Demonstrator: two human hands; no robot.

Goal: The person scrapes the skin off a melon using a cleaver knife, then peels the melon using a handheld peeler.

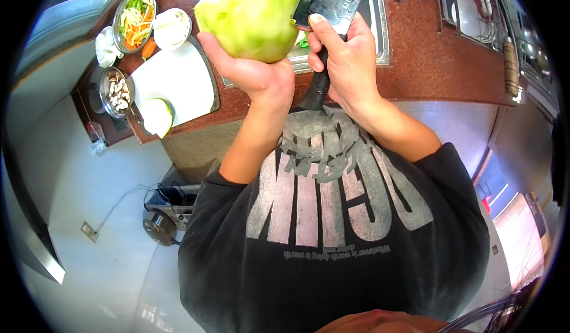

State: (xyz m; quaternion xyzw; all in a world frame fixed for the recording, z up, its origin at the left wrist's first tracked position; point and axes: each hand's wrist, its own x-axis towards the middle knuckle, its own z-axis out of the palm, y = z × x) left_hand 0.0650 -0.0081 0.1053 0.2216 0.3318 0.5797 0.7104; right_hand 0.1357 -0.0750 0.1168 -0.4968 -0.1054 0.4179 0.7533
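Observation:
My left hand (252, 74) cups a large light-green cabbage (249, 21) from below, above the edge of the sink. My right hand (347, 57) grips a broad-bladed cleaver (338, 0) around its black handle, the thumb lying on the base of the blade. The blade points up and away, its near corner touching or very close to the cabbage's right side. Left of my hands, a piece with a white face and green edge (157, 118) rests on the near end of a white cutting board (184, 83).
A metal sink (380, 36) lies behind my hands. Beyond the board stand a bowl of shredded vegetables (135, 21), a white bowl (172, 29) and a bowl of sliced mushrooms (117, 92). A dish rack (472, 18) is at the right of the brown counter (415, 54).

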